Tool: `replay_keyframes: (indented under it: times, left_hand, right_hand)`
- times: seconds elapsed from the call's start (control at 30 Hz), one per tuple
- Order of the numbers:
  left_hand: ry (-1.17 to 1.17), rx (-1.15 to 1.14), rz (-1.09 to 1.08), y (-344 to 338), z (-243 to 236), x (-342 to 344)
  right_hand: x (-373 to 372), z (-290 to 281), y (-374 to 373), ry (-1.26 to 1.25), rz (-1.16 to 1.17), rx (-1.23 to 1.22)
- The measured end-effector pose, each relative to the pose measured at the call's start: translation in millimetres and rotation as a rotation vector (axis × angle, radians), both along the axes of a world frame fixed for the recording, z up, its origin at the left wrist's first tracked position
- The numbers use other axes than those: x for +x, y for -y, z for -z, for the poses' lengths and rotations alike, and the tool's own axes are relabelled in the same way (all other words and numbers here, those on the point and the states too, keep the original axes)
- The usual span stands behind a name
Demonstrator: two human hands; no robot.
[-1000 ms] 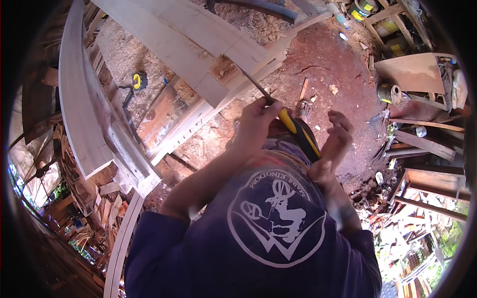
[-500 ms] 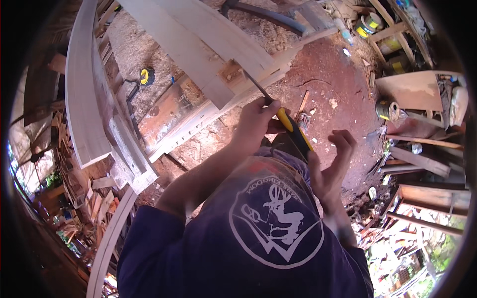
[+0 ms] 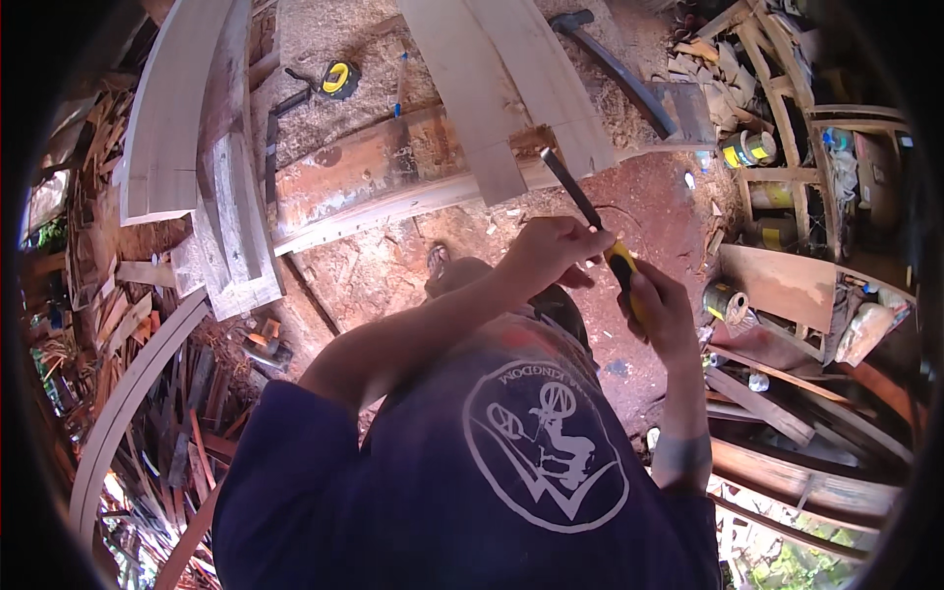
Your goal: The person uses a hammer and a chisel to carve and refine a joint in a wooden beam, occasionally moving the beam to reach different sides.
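So the chisel with the yellow-and-black handle is angled up toward the pale curved plank, its dark blade tip sitting just short of the plank's lower end where it crosses the reddish timber; right hand has its fingers wrapped tight around the handle, left hand has its fingers pinched around the blade shaft, steering it; looks to me like paring at that joint is underway; next push probably needs a steady, shallow angle; beyond the plank, a yellow tape measure lies in the sawdust.
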State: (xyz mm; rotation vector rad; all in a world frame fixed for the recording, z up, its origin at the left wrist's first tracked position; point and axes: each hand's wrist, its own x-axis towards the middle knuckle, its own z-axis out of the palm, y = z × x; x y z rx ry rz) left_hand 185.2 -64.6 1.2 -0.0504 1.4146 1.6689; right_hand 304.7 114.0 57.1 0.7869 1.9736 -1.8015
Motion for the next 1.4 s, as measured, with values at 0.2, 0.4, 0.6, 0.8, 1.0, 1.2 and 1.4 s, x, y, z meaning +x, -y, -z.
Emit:
replay_keyframes:
  times: [0.2,0.4,0.6,0.8,1.0,1.2,1.4]
  left_hand:
    - [-1.252,-0.517,-0.038,40.5,-2.0,-19.7]
    - [-1.507,-0.779,0.252,7.1,1.3,-84.9]
    - [-1.457,-0.648,0.184,77.4,-18.6,-37.2]
    - [-0.629,-0.395,0.300,62.8,12.3,6.4]
    - [-0.076,-0.006,0.035,6.3,28.9,5.2]
    - [0.080,0.072,0.048,-10.1,20.9,13.2]
    - [0.037,0.035,0.014,-16.4,20.4,11.4]
  right_hand:
    - [64.1,14.9,15.2,0.037,0.199,0.144]
    - [68.0,16.3,20.3,-0.085,0.189,0.165]
    - [62.6,14.5,31.9,-0.310,0.032,0.379]
    - [47.6,30.4,44.2,-0.440,0.046,0.420]
    - [39.0,35.3,52.5,-0.446,0.052,0.525]
    - [34.3,35.2,39.0,-0.468,0.027,0.551]
    - [18.9,43.9,36.8,-0.641,0.055,0.582]
